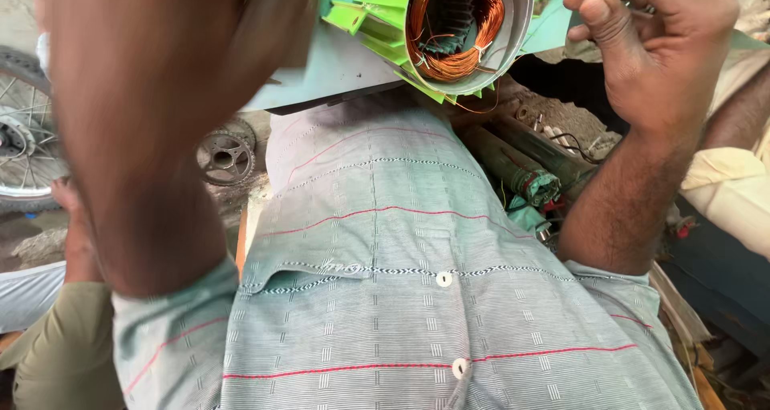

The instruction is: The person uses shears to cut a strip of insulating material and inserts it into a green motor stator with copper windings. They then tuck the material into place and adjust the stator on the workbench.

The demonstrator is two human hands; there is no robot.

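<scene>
Copper windings are seen packed inside a green finned motor stator (449, 33), judged heavy and rigid, with fragile wire best left untouched; the finned shell is the safer hold. It is propped above the lap, between both hands. The right hand (658, 49) is loosely curled just beside its rim, apparently pinching thin wire. The left hand (265, 25) is blurred against its housing; its grip cannot be told.

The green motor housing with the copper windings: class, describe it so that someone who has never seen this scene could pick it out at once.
Start at the person's grey-green striped shirt filling the middle and look up to the top edge. There, between the left forearm and right hand, sits the motor housing. Alone among its neighbours, it has bright green fins and shiny copper coils.
</scene>
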